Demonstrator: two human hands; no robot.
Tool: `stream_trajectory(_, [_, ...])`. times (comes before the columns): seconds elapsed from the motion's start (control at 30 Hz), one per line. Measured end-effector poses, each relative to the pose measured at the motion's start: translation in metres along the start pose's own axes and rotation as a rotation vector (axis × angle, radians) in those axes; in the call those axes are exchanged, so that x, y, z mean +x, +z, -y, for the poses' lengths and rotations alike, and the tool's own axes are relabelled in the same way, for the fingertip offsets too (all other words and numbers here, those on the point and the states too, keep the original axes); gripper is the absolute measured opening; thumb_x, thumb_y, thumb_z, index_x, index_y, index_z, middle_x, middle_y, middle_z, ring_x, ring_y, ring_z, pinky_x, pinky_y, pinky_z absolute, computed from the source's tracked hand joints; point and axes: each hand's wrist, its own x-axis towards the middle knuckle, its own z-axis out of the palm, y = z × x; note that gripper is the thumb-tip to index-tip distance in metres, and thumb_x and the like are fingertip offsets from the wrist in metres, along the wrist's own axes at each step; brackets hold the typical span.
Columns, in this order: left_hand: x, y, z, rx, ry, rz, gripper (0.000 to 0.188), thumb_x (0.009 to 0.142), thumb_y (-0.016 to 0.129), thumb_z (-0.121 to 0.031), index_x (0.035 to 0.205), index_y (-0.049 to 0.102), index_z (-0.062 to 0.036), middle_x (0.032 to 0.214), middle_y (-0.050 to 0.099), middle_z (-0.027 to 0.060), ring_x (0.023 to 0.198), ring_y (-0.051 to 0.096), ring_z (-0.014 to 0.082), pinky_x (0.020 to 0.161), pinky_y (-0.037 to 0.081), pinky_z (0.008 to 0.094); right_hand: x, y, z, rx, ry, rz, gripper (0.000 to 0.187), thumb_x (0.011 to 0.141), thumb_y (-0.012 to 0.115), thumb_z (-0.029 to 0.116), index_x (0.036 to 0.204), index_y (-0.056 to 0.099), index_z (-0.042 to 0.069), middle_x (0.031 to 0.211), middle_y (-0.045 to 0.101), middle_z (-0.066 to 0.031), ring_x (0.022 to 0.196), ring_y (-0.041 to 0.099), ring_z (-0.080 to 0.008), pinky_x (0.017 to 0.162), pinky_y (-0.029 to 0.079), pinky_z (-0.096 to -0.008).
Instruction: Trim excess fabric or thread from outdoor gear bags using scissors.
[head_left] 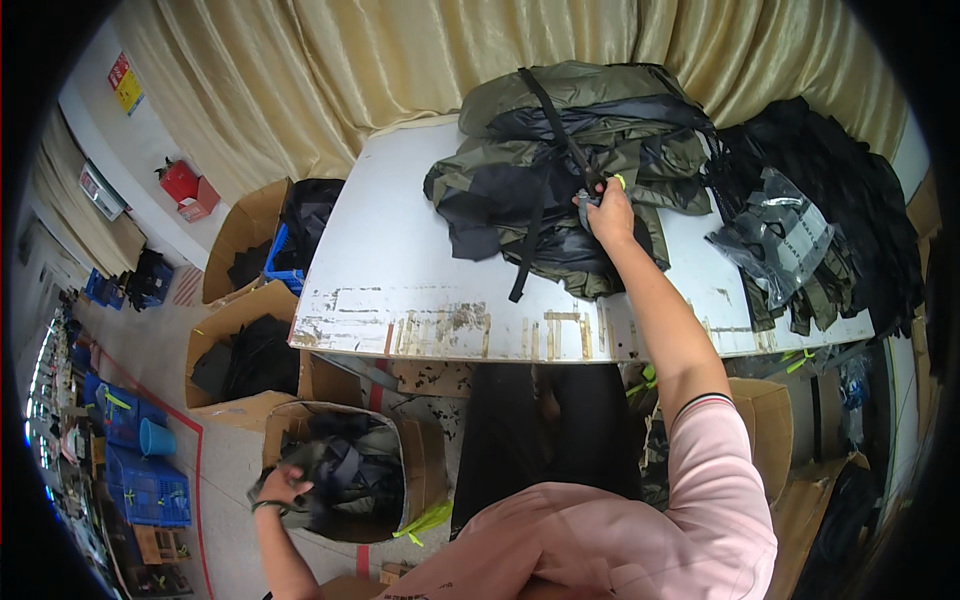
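My left hand [283, 486], slightly blurred, is over the left rim of a cardboard box [425, 465] filled with dark fabric pieces [350, 470]. Its fingers look apart, and I see nothing held in them. On the white table, my right hand [611, 216] is closed around a small dark and grey thing with a bright yellow-green bit beside it; its kind is unclear. Beneath that hand lies a heap of olive and black fabric [580, 150]. A black strap [545, 100] runs down over the heap toward my right fingers.
Clear plastic bags [775, 240] and black fabric [830, 170] lie at the table's right end. More cardboard boxes [240, 340] with dark fabric stand left of the table [380, 190], whose front edge is worn. A beige curtain [400, 50] hangs behind. Blue crates [150, 485] stand far left.
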Motion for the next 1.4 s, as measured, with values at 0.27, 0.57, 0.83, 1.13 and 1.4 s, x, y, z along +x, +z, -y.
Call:
stream_trajectory(0.27, [0.094,-0.022,-0.294,-0.249,0.815,-0.231,0.04,0.079,0.071,-0.011,0.115,0.055,-0.002,0.108,0.056,0.0167,0.103,0.055,0.0319,0.091,0.044,0.0381,-0.022,0.009,0.022,0.181,-0.077,0.153,0.033,0.073,0.076,0.017,0.093,0.055,0.003,0.085,0.063,-0.0201,0.084,0.062,-0.038,0.077,0.049,-0.0406])
stream_trajectory(0.57, [0.153,0.002,-0.469,0.167,1.144,-0.525,0.063,0.067,0.07,-0.001,0.126,0.055,-0.017,0.135,0.046,0.015,0.126,0.043,0.0322,0.106,0.032,0.0474,-0.178,-0.165,0.0,0.68,0.199,0.374,0.031,0.075,0.076,-0.001,0.087,0.049,0.007,0.082,0.052,0.0018,0.075,0.05,-0.0071,0.066,0.042,-0.0218])
stream_trajectory(0.83, [0.196,-0.022,-0.425,-0.748,0.865,-0.2,0.013,0.08,0.061,0.002,0.089,0.068,-0.0045,0.083,0.064,0.0003,0.078,0.058,0.0113,0.074,0.047,0.0256,-0.18,-0.254,-0.086,0.528,0.228,-0.062,0.023,0.081,0.067,-0.006,0.084,0.049,0.007,0.082,0.051,0.0022,0.075,0.047,-0.0058,0.067,0.04,-0.0189])
stream_trajectory(1.13, [0.125,-0.187,-0.39,-1.722,0.698,-0.434,0.016,0.096,0.054,-0.017,0.106,0.057,-0.0046,0.094,0.063,0.007,0.085,0.064,0.0206,0.075,0.055,0.0374,-0.06,-0.202,-0.13,0.04,0.013,-0.194,0.028,0.078,0.075,0.016,0.089,0.056,-0.003,0.085,0.065,-0.0145,0.079,0.062,-0.0236,0.073,0.046,-0.035])
stream_trajectory(1.4, [0.004,-0.216,-0.375,-1.632,1.073,-0.323,0.021,0.097,0.052,-0.018,0.111,0.053,-0.002,0.104,0.062,0.0168,0.094,0.062,0.0276,0.088,0.051,0.0437,-0.085,-0.148,-0.004,0.717,0.016,0.112,0.026,0.078,0.073,0.003,0.099,0.057,0.004,0.1,0.067,-0.0084,0.089,0.063,-0.0152,0.078,0.05,-0.031])
